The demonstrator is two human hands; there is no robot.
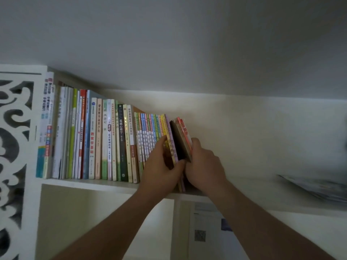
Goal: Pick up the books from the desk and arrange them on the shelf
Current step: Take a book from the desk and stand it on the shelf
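A long row of upright books (105, 139) fills the left half of the white shelf (90, 182). At the row's right end stand thin colourful books (150, 132), then a dark book with a red-spined book (183, 132) leaning against it. My left hand (159, 166) grips the thin yellow and purple books at the row's end, thumb toward the dark book. My right hand (204, 164) grips the dark and red books from the right, fingers curled round their edges. The desk is out of view.
A white carved side panel (16, 147) closes the shelf's left end. To the right of my hands the shelf board runs bare to a blurred stack of flat magazines (319, 188). Below, a divider (176, 226) splits lower compartments, with a printed sheet (204, 231) behind.
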